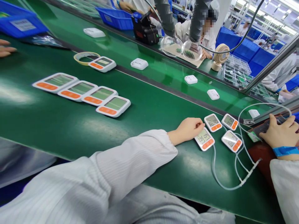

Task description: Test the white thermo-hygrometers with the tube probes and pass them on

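My left hand [189,128] lies on the green table, fingers curled, its fingertips touching the top of a white monitor with an orange button [204,139] whose screen shows digits. Three more such monitors [213,122] [230,121] [231,141] sit just to its right, joined by clear tubing [224,183]. My right hand [280,133], with a blue wrist strap, rests fingers-down on a dark device [266,126] at the right edge.
Several blank monitors [81,92] lie in a row at the left, one more [102,64] beside a tape ring [83,57]. White modules [139,63] ride the far conveyor. Blue bins [20,21], a small fan [220,56] and other workers lie beyond. Another person's fingers [6,49] show far left.
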A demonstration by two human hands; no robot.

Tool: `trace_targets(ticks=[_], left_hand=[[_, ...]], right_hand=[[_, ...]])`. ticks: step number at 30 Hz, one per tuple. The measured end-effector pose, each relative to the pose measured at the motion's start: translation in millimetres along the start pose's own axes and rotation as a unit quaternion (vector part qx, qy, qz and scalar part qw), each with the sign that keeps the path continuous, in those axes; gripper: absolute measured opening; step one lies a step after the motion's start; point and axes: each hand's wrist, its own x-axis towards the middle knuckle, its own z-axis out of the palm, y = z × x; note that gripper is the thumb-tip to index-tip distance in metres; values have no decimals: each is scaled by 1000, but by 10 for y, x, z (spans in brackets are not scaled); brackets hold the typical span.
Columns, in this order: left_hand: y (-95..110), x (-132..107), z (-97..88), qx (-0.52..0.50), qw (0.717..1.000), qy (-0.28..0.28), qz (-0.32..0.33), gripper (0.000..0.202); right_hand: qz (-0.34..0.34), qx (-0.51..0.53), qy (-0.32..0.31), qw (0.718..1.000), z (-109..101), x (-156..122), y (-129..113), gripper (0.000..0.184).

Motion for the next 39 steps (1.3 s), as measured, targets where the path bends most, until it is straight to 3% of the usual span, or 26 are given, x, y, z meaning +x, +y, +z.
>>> trace_targets(ticks=[8, 16, 27, 33, 39], left_hand=[[6, 3, 0, 0, 1000, -4, -2, 24], [0, 7, 0, -3, 1000, 0, 3, 24], [-1, 14, -2, -1, 1000, -2, -2, 24], [2, 16, -10, 2, 1000, -2, -1, 24], [11, 0, -15, -9, 1000, -2, -3, 25]], right_hand=[[1, -27, -5, 1000, 8, 5, 12, 81], [24, -137, 1, 990, 45, 16, -55, 73], [22, -184, 7, 983, 38, 40, -59, 85], [32, -166, 2, 986, 46, 55, -65, 81], [3, -37, -28, 999, 94, 78, 118, 85]])
